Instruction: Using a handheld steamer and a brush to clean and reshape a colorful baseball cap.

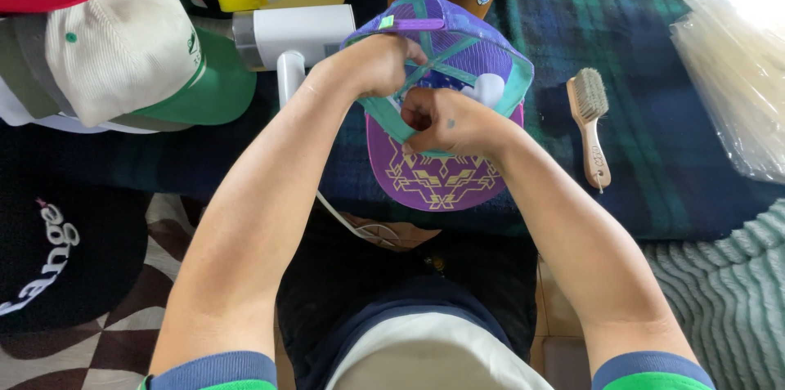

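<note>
I hold a purple mesh cap [466, 47] upside down over a dark plaid blanket [654, 71], its purple brim with a gold pattern [437, 181] pointing toward me. My left hand [378, 63] grips the teal inner band on the cap's left side. My right hand [446, 120] pinches the teal band at the front, just above the brim. A white tag shows inside the crown.
A white handheld device [294, 38] lies just left of the cap. A wooden brush [590, 124] lies to the right. A cream and green cap [131, 55] sits on stacked caps at left, a black cap [57, 251] below. Clear plastic bags [736, 55] are piled at right.
</note>
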